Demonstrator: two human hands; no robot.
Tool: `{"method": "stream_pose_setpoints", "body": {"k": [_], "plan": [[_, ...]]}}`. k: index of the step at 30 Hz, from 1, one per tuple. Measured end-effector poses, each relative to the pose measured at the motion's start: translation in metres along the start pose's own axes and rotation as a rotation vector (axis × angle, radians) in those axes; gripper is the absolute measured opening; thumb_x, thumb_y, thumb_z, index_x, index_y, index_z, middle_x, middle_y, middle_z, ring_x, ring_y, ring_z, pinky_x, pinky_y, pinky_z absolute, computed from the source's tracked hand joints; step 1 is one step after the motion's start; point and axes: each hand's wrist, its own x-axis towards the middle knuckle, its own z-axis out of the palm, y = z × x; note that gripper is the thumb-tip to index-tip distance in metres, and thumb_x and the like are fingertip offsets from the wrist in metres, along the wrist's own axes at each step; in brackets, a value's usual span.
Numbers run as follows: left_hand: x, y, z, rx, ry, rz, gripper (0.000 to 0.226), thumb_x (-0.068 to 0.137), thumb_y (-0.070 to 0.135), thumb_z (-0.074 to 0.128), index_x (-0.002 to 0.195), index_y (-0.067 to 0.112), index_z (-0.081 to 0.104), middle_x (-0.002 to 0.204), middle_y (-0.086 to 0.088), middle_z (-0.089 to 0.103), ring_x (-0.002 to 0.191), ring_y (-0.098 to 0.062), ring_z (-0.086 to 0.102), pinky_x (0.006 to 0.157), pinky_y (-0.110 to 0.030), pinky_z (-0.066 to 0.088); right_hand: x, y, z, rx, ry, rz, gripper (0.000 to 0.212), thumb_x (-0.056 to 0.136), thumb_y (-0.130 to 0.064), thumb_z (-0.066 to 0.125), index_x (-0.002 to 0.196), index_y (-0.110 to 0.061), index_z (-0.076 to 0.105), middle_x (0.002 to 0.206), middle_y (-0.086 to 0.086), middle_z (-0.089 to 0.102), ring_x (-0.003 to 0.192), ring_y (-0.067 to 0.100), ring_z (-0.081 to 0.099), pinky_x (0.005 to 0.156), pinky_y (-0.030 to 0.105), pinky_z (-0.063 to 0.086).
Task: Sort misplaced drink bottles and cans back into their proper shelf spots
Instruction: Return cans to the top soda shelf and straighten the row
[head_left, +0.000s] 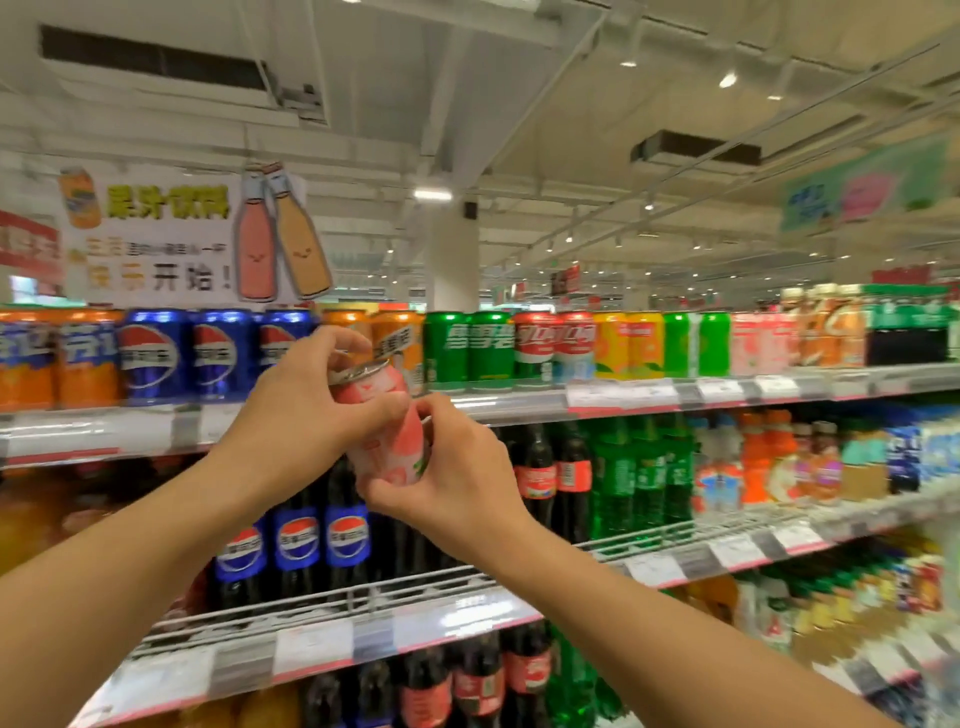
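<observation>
I see the drinks shelf (519, 402) filling the view, its top row lined with cans. In front of it my left hand (301, 410) curls its fingers round the upper part of a pink can (382, 415), tilted, while my right hand (457, 483) grips its lower end.

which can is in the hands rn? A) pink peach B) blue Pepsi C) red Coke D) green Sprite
A: both the left hand and right hand grip a pink peach can, tilted in front of the top shelf of cans.
</observation>
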Motion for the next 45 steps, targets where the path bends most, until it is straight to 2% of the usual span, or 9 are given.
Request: {"method": "stream_pose_setpoints", "body": {"k": [4, 8, 14, 16, 20, 25, 34, 42, 45], "plan": [[0.013, 0.041, 0.045, 0.029, -0.092, 0.094, 0.07, 0.064, 0.074, 0.068, 0.122, 0.037, 0.057, 0.116, 0.014, 0.063, 0.106, -0.004, 0.062, 0.088, -0.028, 0.051, -0.008, 0.044, -0.049, 0.008, 0.064, 0.043, 0.049, 0.064, -0.052, 0.077, 0.103, -0.032, 0.054, 0.092, -0.011, 0.069, 0.083, 0.013, 0.067, 0.074, 0.042, 0.057], [0.024, 0.087, 0.096, 0.116, -0.12, 0.161, 0.074, 0.068, 0.084, 0.048, 0.126, 0.038, 0.055, 0.12, 0.013, 0.063, 0.1, -0.005, 0.064, 0.089, -0.039, 0.054, -0.013, 0.094, -0.103, 0.016, 0.107, 0.05, 0.052, 0.063, -0.056, 0.075, 0.104, -0.032, 0.055, 0.091, -0.011, 0.071, 0.081, 0.01, 0.068, 0.074, 0.041, 0.058], [0.044, 0.143, 0.179, 0.164, -0.092, 0.214, 0.044, 0.088, 0.062, 0.044, 0.115, 0.034, 0.062, 0.108, 0.018, 0.068, 0.101, 0.0, 0.063, 0.085, -0.026, 0.048, -0.019, 0.182, -0.189, -0.015, 0.126, 0.028, 0.056, 0.061, -0.057, 0.075, 0.107, -0.034, 0.053, 0.093, -0.012, 0.071, 0.082, 0.012, 0.069, 0.073, 0.039, 0.058], [0.052, 0.157, 0.207, 0.154, -0.087, 0.222, 0.04, 0.091, 0.051, 0.04, 0.116, 0.031, 0.065, 0.111, 0.015, 0.07, 0.105, -0.006, 0.064, 0.091, -0.03, 0.048, -0.02, 0.214, -0.217, -0.036, 0.13, 0.033, 0.056, 0.062, -0.058, 0.076, 0.107, -0.034, 0.053, 0.091, -0.012, 0.071, 0.081, 0.01, 0.069, 0.073, 0.039, 0.058], [0.06, 0.171, 0.266, 0.185, -0.09, 0.204, 0.045, 0.087, 0.034, 0.038, 0.121, 0.025, 0.065, 0.122, 0.007, 0.068, 0.114, -0.016, 0.06, 0.094, -0.036, 0.044, -0.022, 0.269, -0.265, -0.065, 0.124, 0.057, 0.055, 0.065, -0.058, 0.078, 0.107, -0.032, 0.054, 0.092, -0.011, 0.072, 0.084, 0.009, 0.069, 0.075, 0.036, 0.058], [0.069, 0.18, 0.332, 0.418, -0.186, 0.241, 0.069, 0.077, 0.049, 0.03, 0.135, 0.024, 0.058, 0.137, 0.005, 0.06, 0.128, -0.018, 0.049, 0.104, -0.038, 0.041, -0.02, 0.324, -0.317, -0.095, 0.112, 0.08, 0.056, 0.065, -0.06, 0.077, 0.109, -0.035, 0.053, 0.095, -0.015, 0.069, 0.087, 0.006, 0.068, 0.078, 0.037, 0.059], [0.077, 0.197, 0.398, 0.732, -0.279, 0.329, 0.071, 0.086, 0.054, 0.029, 0.15, 0.026, 0.044, 0.155, 0.004, 0.044, 0.144, -0.02, 0.035, 0.119, -0.042, 0.032, -0.031, 0.385, -0.368, -0.118, 0.125, 0.157, 0.052, 0.067, -0.06, 0.079, 0.103, -0.036, 0.052, 0.09, -0.017, 0.068, 0.084, 0.0, 0.065, 0.076, 0.03, 0.059], [0.074, 0.166, 0.438, 0.878, -0.311, 0.236, 0.069, 0.088, 0.05, 0.051, 0.15, 0.021, 0.044, 0.157, -0.005, 0.044, 0.143, -0.03, 0.041, 0.113, -0.048, 0.038, -0.022, 0.426, -0.409, -0.188, 0.172, 0.235, 0.059, 0.067, -0.06, 0.082, 0.11, -0.033, 0.054, 0.096, -0.017, 0.069, 0.087, 0.004, 0.067, 0.077, 0.029, 0.06], [0.067, 0.151, 0.448, 0.958, -0.316, 0.2, 0.074, 0.077, 0.048, 0.069, 0.142, 0.017, 0.055, 0.147, -0.01, 0.054, 0.131, -0.035, 0.054, 0.101, -0.053, 0.05, -0.009, 0.447, -0.424, -0.238, 0.2, 0.269, 0.065, 0.064, -0.064, 0.081, 0.113, -0.034, 0.052, 0.097, -0.016, 0.069, 0.088, 0.01, 0.068, 0.078, 0.036, 0.061]]}}
